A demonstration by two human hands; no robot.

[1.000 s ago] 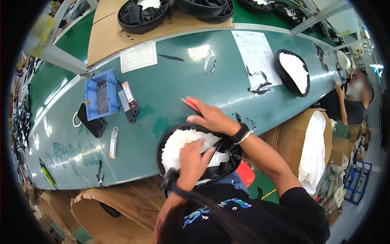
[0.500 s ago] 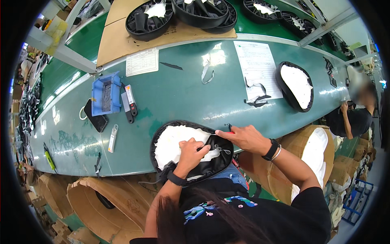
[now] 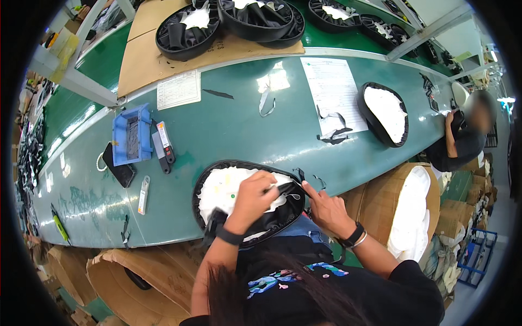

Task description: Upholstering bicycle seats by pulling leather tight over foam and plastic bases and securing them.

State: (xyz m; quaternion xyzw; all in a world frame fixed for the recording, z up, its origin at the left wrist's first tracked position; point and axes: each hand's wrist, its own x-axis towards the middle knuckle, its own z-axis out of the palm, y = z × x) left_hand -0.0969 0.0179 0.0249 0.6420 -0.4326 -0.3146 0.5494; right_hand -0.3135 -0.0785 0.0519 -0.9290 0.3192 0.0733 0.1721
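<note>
In front of me lies an oval black piece, its leather-like cover turned over a white insert. My left hand is over the white insert, its fingers curled in a pinch; whatever they hold is hidden or blurred. At the right rim of the black piece is my right hand, index finger stretched along the edge and the other fingers folded. What sits in its grip cannot be made out. A thin white loop of cord shows on the black cover between the hands. Black scraps lie just beyond the right fingertip.
On the green table are a blue bin, a phone, box cutters, a green-handled tool and paper sheets. Another black-and-white piece sits right. Cardboard boxes stand below; a person works far right.
My left hand has lifted up and away from the black cover toward the white insert. My right hand has shifted slightly down; the red item near it no longer shows. The whole view has shifted slightly.
</note>
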